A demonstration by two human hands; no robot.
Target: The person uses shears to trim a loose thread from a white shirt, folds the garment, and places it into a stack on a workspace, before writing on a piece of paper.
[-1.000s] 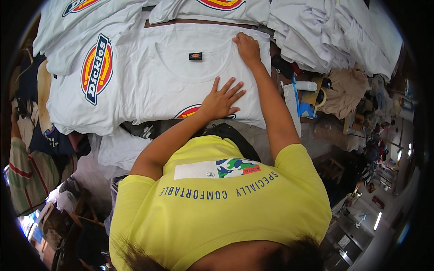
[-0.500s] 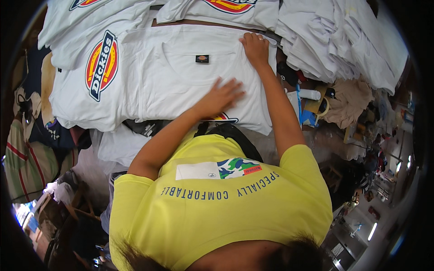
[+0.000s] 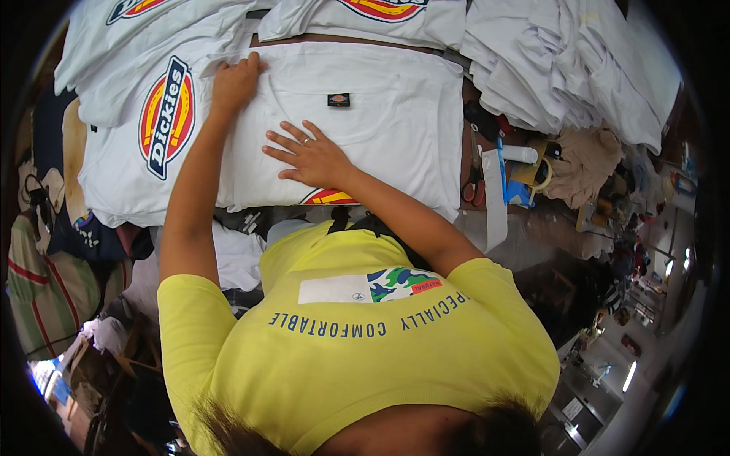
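A white folded T-shirt point(image 3: 380, 144) lies in front of me, neckline with a small black label facing up and part of a red and yellow print at its near edge. A see-through film seems to show along its far edge. At the far left corner, my left hand point(image 3: 237, 83) is closed with curled fingers on the edge. My right hand point(image 3: 315, 158) rests flat on the shirt's front below the neckline, fingers spread, a ring on one. Left of these lies another white T-shirt point(image 3: 114, 167) with a big round red and yellow print.
More printed white shirts point(image 3: 365, 23) lie along the far side, with a tall heap of white garments point(image 3: 555, 68) at far right. Red-handled scissors point(image 3: 473, 190), a white strip point(image 3: 496, 201), a white roll point(image 3: 520, 154) and a tape roll point(image 3: 541, 176) lie at the right edge.
My left hand has moved from the shirt's middle to its far left corner. My right hand has let go of the far right corner and come down flat onto the middle.
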